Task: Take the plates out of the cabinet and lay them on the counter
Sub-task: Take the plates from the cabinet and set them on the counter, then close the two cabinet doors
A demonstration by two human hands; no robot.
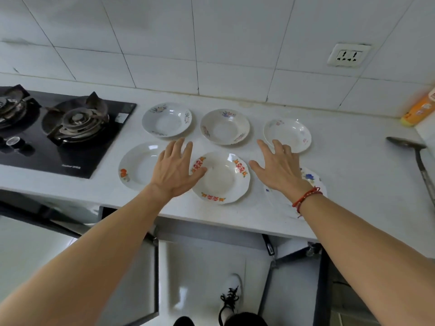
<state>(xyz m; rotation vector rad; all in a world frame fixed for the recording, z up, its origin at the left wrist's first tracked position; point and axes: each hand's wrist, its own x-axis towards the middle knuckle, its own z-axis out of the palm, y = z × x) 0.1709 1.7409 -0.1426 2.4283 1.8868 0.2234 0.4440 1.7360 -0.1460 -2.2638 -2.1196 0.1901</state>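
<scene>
Several white patterned plates lie in two rows on the white counter. The back row holds a floral plate, a cream one and a pale one. In front lie an orange-flower plate, a red-patterned plate and a blue-flower plate, the last mostly hidden under my right hand. My left hand hovers open over the gap between the two front-left plates. My right hand is open too, fingers spread, holding nothing. Below the counter both cabinet doors stand open.
A black gas hob fills the counter's left end. A metal ladle lies at the right, and an orange bottle rests against the tiled wall. A wall socket sits above. My shoe shows on the floor.
</scene>
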